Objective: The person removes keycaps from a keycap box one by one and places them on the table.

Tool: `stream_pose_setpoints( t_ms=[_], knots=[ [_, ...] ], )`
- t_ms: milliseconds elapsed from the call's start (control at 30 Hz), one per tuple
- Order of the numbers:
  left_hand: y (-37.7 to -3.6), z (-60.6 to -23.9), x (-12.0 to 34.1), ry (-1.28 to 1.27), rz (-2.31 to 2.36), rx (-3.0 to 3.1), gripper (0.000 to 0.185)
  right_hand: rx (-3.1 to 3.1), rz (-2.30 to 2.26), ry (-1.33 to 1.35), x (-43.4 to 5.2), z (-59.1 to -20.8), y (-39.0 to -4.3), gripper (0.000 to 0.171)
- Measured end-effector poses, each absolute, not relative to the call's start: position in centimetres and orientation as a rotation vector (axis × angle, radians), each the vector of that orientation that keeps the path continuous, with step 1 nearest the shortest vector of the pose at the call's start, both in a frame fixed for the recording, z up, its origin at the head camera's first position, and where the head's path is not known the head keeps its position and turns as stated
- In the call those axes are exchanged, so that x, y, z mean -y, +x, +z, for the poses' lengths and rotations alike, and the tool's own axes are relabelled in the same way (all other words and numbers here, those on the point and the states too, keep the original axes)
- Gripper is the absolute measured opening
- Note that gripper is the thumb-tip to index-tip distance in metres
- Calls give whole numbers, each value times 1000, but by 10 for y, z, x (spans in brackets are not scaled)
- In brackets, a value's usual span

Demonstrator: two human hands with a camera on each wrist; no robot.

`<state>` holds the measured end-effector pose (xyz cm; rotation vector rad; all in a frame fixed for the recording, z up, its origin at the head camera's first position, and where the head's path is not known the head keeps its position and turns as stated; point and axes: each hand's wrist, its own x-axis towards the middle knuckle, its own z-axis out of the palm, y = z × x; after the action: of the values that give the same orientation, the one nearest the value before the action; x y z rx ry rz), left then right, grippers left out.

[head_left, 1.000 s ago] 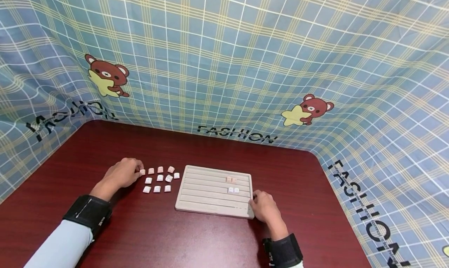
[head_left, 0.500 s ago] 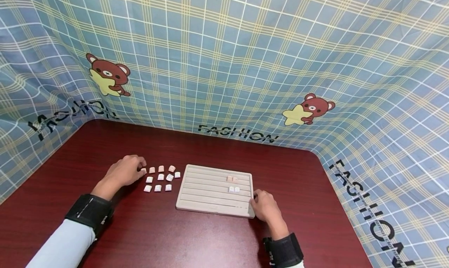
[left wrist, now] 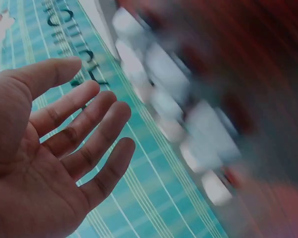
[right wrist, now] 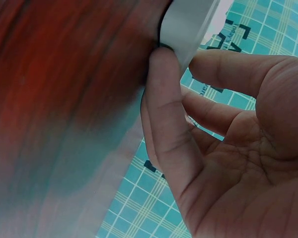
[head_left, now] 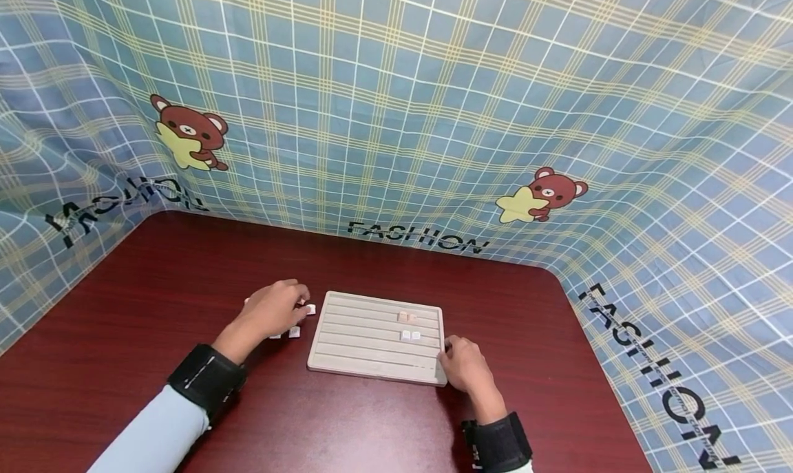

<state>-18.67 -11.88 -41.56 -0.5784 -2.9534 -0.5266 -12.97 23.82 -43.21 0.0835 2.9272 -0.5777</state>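
My left hand [head_left: 272, 311] hovers over loose white and pink keycaps, hiding most of them in the head view. In the left wrist view its fingers are spread and loosely bent, with nothing between them; the keycaps [left wrist: 208, 139] beyond are blurred. One white keycap [head_left: 311, 309] shows right at its fingertips, another [head_left: 294, 332] below the palm. At the right end of the cream grooved board [head_left: 359, 345], my right hand [head_left: 467, 363] pinches the edge between thumb and fingers. Pink keycaps [head_left: 403, 316] stand in an upper groove, white keycaps [head_left: 406, 335] in a lower one.
The dark red table [head_left: 347, 418] carries everything. Blue plaid cloth [head_left: 372, 115] with printed bears hangs around its back and sides. The board lies between the loose keycaps and the right hand.
My left hand has moved right, from the leftmost pink keycap to over the right part of the loose group. The right hand and the board have stayed in place.
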Motion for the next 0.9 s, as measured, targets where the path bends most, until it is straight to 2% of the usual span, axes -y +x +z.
stream_pose_setpoints(
  t_ms=[400, 900],
  knots=[
    [-180, -412, 47, -793, -455, 2949, 21, -2932, -568, 85, -238, -434, -131, 32],
    [-177, -411, -21, -986, -392, 2894, 19, -2928, -570, 89, -239, -433, -132, 33]
  ],
)
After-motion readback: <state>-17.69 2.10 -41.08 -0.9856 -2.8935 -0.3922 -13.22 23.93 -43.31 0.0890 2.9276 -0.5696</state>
